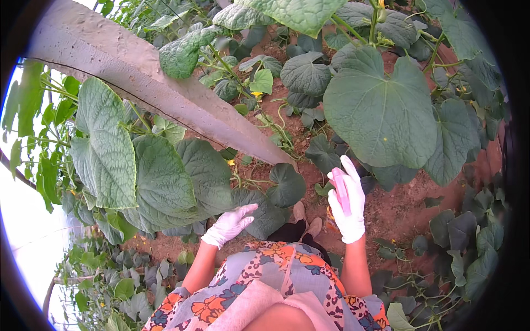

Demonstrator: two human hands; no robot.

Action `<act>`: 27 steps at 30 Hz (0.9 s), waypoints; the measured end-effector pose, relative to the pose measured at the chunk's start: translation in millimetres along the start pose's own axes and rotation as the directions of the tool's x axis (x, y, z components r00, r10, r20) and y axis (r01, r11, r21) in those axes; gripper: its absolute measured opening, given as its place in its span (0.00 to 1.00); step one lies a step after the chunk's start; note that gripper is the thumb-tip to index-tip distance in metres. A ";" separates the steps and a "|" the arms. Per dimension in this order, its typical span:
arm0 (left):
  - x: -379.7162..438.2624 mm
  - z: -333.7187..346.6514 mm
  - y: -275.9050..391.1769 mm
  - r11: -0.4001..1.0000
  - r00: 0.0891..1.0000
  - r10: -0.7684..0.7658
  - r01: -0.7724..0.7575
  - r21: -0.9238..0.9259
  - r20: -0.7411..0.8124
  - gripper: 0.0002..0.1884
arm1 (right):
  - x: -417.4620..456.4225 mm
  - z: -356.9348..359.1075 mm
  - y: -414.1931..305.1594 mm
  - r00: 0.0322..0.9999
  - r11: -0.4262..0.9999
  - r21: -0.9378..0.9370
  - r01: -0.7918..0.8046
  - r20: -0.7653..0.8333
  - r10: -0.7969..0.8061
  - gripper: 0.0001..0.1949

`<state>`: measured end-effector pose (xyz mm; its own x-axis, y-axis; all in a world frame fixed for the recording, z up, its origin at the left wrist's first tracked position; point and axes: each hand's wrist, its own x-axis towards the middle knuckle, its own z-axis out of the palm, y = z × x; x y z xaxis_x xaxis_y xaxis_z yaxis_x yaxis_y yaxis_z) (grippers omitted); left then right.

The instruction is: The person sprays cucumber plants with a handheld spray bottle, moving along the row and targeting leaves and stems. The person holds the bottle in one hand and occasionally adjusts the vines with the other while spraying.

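My right hand [350, 205], in a white glove, is closed around a slim pink object [340, 191], held upright against the fingers; what kind of object it is, I cannot tell. Just behind it hangs a broad green cucumber leaf [383, 111]. My left hand [230, 225], gloved too, is empty with its fingers apart and pointing right. Its fingertips lie over or beside a rounded dark leaf [263, 213]; whether they touch it is unclear. Another small leaf [286, 185] sits between the two hands.
A thick concrete post [165, 95] slants across the upper left, with a thin dark wire along it. Large leaves [161, 182] crowd its lower side. Cucumber vines with yellow flowers [256, 94] grow over reddish soil [397, 207]. Low plants [451, 231] stand at right. My shoes [314, 226] show below.
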<state>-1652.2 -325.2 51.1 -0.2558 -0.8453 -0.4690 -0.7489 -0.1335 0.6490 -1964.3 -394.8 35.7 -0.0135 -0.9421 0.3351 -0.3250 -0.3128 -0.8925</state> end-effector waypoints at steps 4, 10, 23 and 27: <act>38.2 -3.2 17.3 0.993 0.995 0.098 -0.095 -0.072 0.030 0.23 | 6.0 -7.9 -5.2 0.998 0.993 0.101 -0.066 0.024 0.064 0.26; 79.5 -4.8 7.6 0.962 0.975 0.197 -0.213 -0.173 -0.103 0.22 | 16.8 -9.9 8.8 0.999 0.991 -0.126 -0.044 -0.033 0.040 0.22; 102.2 -38.6 33.2 0.934 0.912 0.008 -0.153 -0.323 -0.410 0.25 | 42.9 -37.8 7.6 0.998 0.953 -0.297 0.056 -0.003 -0.059 0.18; 127.1 -64.6 77.4 0.810 0.768 -0.033 -0.355 -0.467 -0.640 0.28 | 45.6 -37.1 29.2 0.991 0.994 0.033 -0.101 -0.089 0.104 0.13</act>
<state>-1703.2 -476.4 80.4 0.2191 -0.9757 0.0019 -0.2299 -0.0497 0.9719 -2009.5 -442.4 36.1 -0.1313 -0.9550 0.2661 -0.2906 -0.2195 -0.9313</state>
